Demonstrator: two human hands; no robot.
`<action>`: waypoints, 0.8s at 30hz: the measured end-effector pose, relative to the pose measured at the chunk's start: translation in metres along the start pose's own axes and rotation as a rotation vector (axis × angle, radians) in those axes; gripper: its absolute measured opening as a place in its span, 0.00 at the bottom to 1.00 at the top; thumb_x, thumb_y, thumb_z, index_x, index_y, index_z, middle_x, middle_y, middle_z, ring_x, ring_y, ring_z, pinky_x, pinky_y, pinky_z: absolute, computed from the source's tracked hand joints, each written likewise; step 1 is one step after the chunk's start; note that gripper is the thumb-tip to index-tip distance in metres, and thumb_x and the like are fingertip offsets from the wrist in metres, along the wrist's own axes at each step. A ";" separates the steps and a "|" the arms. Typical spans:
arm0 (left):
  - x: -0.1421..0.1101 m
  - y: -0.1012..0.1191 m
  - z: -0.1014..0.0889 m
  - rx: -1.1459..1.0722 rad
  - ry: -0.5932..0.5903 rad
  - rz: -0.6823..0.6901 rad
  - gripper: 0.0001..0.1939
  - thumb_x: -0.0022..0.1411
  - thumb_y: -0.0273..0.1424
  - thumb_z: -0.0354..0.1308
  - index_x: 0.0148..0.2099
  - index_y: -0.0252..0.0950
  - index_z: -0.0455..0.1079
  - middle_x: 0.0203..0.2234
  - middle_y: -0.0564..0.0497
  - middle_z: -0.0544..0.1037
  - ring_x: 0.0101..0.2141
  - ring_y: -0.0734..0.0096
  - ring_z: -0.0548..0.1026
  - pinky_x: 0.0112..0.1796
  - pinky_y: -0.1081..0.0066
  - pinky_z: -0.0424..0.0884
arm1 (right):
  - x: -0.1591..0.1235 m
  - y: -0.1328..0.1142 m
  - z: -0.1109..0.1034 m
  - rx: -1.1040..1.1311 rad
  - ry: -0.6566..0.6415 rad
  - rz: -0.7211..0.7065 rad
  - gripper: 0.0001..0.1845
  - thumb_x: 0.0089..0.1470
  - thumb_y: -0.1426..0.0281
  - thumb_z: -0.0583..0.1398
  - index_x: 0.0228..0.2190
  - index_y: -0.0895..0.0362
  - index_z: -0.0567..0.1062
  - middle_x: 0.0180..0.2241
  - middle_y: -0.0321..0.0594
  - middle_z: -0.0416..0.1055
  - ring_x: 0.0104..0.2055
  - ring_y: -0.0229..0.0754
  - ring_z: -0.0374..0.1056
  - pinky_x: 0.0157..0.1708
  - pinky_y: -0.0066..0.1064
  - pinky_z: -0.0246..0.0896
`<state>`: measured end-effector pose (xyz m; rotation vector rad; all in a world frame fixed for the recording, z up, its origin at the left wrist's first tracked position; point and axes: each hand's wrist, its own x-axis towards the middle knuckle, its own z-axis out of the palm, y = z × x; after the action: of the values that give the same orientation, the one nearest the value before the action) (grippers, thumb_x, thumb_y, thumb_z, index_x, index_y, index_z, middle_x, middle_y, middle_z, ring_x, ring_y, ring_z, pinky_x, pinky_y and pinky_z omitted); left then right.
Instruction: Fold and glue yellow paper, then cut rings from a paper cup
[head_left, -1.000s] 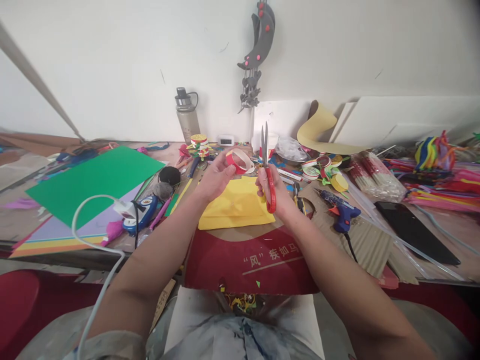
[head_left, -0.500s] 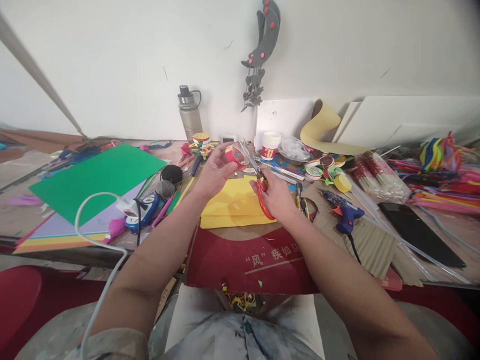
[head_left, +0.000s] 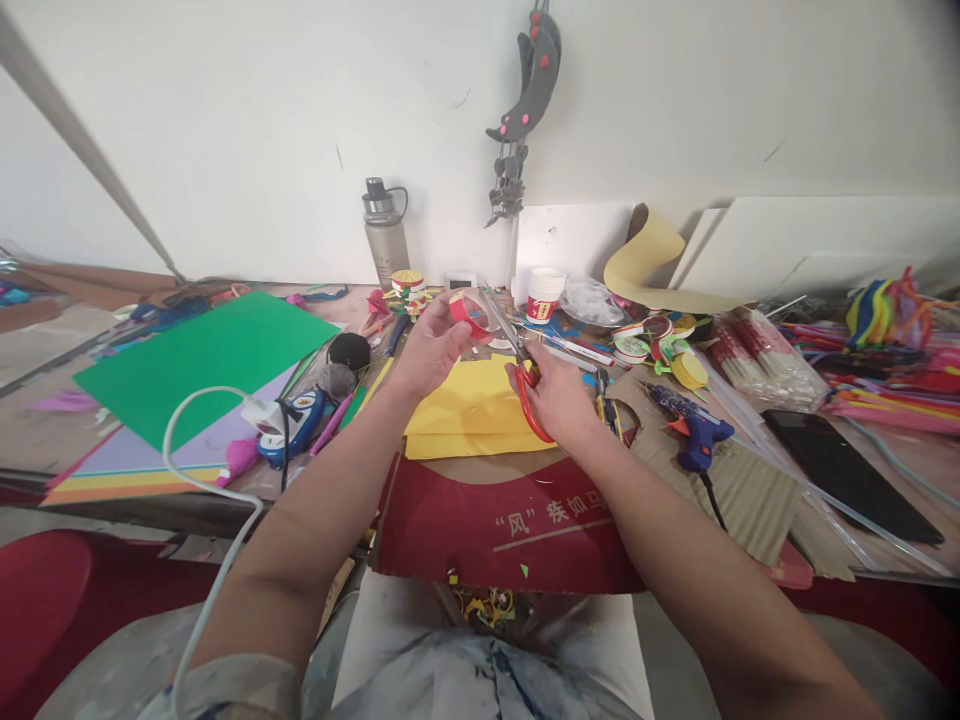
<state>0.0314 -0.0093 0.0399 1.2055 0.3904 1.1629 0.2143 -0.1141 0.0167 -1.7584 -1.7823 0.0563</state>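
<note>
My left hand point(head_left: 426, 352) pinches a red-and-white ring point(head_left: 465, 316) that looks cut from a paper cup, its opening tilted toward me. In my right hand point(head_left: 561, 392) are scissors with red handles point(head_left: 531, 408), fingers wrapped round the grips. The blades point up and left, right beside the ring's right edge; whether they touch it I cannot tell. Below both hands lie yellow paper sheets point(head_left: 465, 410) on a dark red cardboard point(head_left: 450, 520). Behind the scissors stands a stack of paper cups point(head_left: 545, 296) with red bands.
On the right lie a blue glue gun point(head_left: 701, 440), a black phone point(head_left: 847, 475) and pipe cleaners point(head_left: 877, 375). Green paper point(head_left: 202, 365) covers the left, with a white cable point(head_left: 232, 560) hanging near my left arm. A bottle point(head_left: 386, 240) stands by the wall.
The view has shifted slightly, so everything sits a little lower and further right. The scissor blades look closer together than before. Both hands keep their holds.
</note>
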 end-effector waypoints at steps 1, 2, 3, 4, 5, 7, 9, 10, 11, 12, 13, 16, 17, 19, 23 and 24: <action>0.000 0.001 -0.001 -0.008 -0.004 0.002 0.36 0.44 0.45 0.85 0.50 0.41 0.74 0.44 0.52 0.84 0.47 0.65 0.85 0.47 0.66 0.82 | 0.000 -0.001 -0.001 -0.013 -0.005 0.002 0.23 0.70 0.60 0.54 0.56 0.59 0.77 0.36 0.50 0.81 0.37 0.52 0.73 0.39 0.37 0.62; 0.001 0.002 -0.002 -0.019 -0.010 0.007 0.35 0.44 0.46 0.85 0.49 0.40 0.74 0.43 0.52 0.84 0.46 0.66 0.85 0.47 0.66 0.82 | 0.000 -0.002 -0.001 -0.025 -0.009 0.004 0.23 0.71 0.60 0.54 0.56 0.59 0.77 0.36 0.50 0.81 0.36 0.52 0.73 0.39 0.37 0.62; 0.001 0.002 -0.004 -0.030 -0.016 0.012 0.35 0.44 0.47 0.85 0.48 0.39 0.74 0.42 0.53 0.84 0.44 0.68 0.85 0.47 0.67 0.83 | -0.001 -0.002 -0.001 -0.036 -0.010 0.006 0.23 0.71 0.60 0.54 0.57 0.59 0.77 0.36 0.49 0.81 0.36 0.52 0.74 0.38 0.37 0.62; 0.002 0.003 -0.005 -0.041 -0.021 0.015 0.35 0.44 0.48 0.85 0.48 0.39 0.75 0.42 0.53 0.84 0.43 0.69 0.85 0.47 0.66 0.83 | -0.001 -0.003 -0.001 -0.046 -0.010 0.008 0.23 0.70 0.60 0.54 0.57 0.59 0.77 0.36 0.49 0.81 0.36 0.52 0.74 0.38 0.37 0.62; 0.002 0.003 -0.006 -0.050 -0.022 0.016 0.36 0.43 0.49 0.85 0.47 0.39 0.75 0.41 0.53 0.84 0.41 0.69 0.85 0.47 0.66 0.84 | -0.001 -0.003 -0.001 -0.056 -0.009 0.009 0.23 0.70 0.61 0.54 0.57 0.59 0.77 0.36 0.50 0.82 0.36 0.52 0.74 0.38 0.36 0.62; 0.003 0.003 -0.008 -0.062 -0.023 0.011 0.37 0.41 0.50 0.85 0.48 0.38 0.76 0.40 0.53 0.85 0.39 0.69 0.85 0.46 0.65 0.85 | -0.001 -0.002 0.000 -0.077 -0.003 0.008 0.22 0.70 0.61 0.54 0.57 0.59 0.77 0.37 0.50 0.82 0.36 0.52 0.74 0.38 0.36 0.61; 0.004 0.003 -0.009 -0.070 -0.033 0.004 0.37 0.42 0.50 0.84 0.48 0.37 0.76 0.40 0.53 0.85 0.39 0.68 0.86 0.46 0.64 0.86 | -0.001 -0.001 0.001 -0.091 0.006 0.004 0.22 0.70 0.62 0.54 0.56 0.59 0.77 0.36 0.50 0.82 0.36 0.52 0.74 0.37 0.37 0.62; 0.004 0.004 -0.010 -0.074 -0.040 0.002 0.36 0.43 0.50 0.84 0.48 0.37 0.77 0.40 0.52 0.86 0.39 0.67 0.86 0.46 0.64 0.86 | -0.001 0.000 0.002 -0.091 0.011 0.001 0.22 0.70 0.61 0.54 0.55 0.59 0.78 0.36 0.50 0.82 0.36 0.52 0.74 0.37 0.37 0.62; 0.004 0.004 -0.010 -0.078 -0.046 0.001 0.36 0.44 0.50 0.84 0.48 0.37 0.77 0.40 0.52 0.86 0.39 0.66 0.87 0.46 0.64 0.86 | -0.001 0.000 0.002 -0.085 0.015 -0.003 0.22 0.70 0.61 0.54 0.55 0.59 0.78 0.35 0.50 0.81 0.35 0.52 0.74 0.37 0.37 0.62; 0.004 0.003 -0.011 -0.080 -0.052 0.001 0.35 0.45 0.50 0.84 0.49 0.37 0.77 0.41 0.51 0.86 0.40 0.65 0.87 0.45 0.64 0.86 | -0.001 0.000 0.002 -0.073 0.020 -0.009 0.21 0.70 0.60 0.54 0.54 0.58 0.78 0.34 0.49 0.81 0.35 0.52 0.74 0.38 0.37 0.62; 0.005 0.003 -0.012 -0.081 -0.057 0.001 0.35 0.45 0.50 0.84 0.49 0.37 0.77 0.41 0.51 0.86 0.40 0.64 0.87 0.46 0.63 0.86 | -0.002 0.001 0.003 -0.056 0.027 -0.017 0.21 0.70 0.58 0.55 0.53 0.58 0.78 0.34 0.48 0.80 0.35 0.52 0.73 0.38 0.37 0.62; 0.006 0.002 -0.014 -0.078 -0.078 0.012 0.35 0.46 0.48 0.84 0.51 0.37 0.78 0.43 0.50 0.86 0.43 0.63 0.87 0.50 0.60 0.86 | -0.002 0.002 0.004 -0.005 0.067 -0.061 0.23 0.70 0.56 0.56 0.55 0.58 0.76 0.39 0.50 0.80 0.38 0.53 0.73 0.39 0.38 0.64; 0.006 0.001 -0.014 -0.077 -0.088 0.018 0.35 0.46 0.48 0.84 0.50 0.37 0.78 0.43 0.50 0.86 0.44 0.62 0.87 0.52 0.59 0.85 | -0.002 0.003 0.005 0.005 0.083 -0.074 0.23 0.69 0.56 0.56 0.56 0.58 0.76 0.41 0.52 0.79 0.39 0.53 0.73 0.40 0.39 0.64; 0.007 -0.002 -0.014 -0.073 -0.107 0.023 0.34 0.46 0.47 0.84 0.50 0.37 0.78 0.42 0.51 0.85 0.46 0.61 0.87 0.53 0.59 0.85 | -0.001 0.006 0.006 0.014 0.105 -0.092 0.25 0.70 0.57 0.56 0.58 0.60 0.75 0.44 0.54 0.79 0.41 0.54 0.73 0.41 0.40 0.65; 0.006 -0.005 -0.013 -0.059 -0.123 0.019 0.33 0.45 0.46 0.85 0.47 0.37 0.78 0.42 0.51 0.85 0.44 0.63 0.87 0.50 0.62 0.85 | 0.000 0.009 0.007 0.011 0.089 -0.097 0.23 0.70 0.58 0.55 0.57 0.59 0.75 0.41 0.51 0.79 0.39 0.53 0.72 0.41 0.39 0.64; 0.006 -0.005 -0.013 -0.058 -0.125 0.021 0.33 0.45 0.46 0.85 0.47 0.37 0.78 0.41 0.51 0.86 0.43 0.64 0.87 0.50 0.62 0.85 | 0.000 0.009 0.007 0.005 0.080 -0.092 0.22 0.70 0.59 0.55 0.56 0.58 0.75 0.40 0.50 0.79 0.38 0.52 0.72 0.40 0.38 0.63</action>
<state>0.0263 0.0033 0.0325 1.2267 0.2491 1.1032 0.2192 -0.1104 0.0072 -1.6496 -1.8002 -0.0468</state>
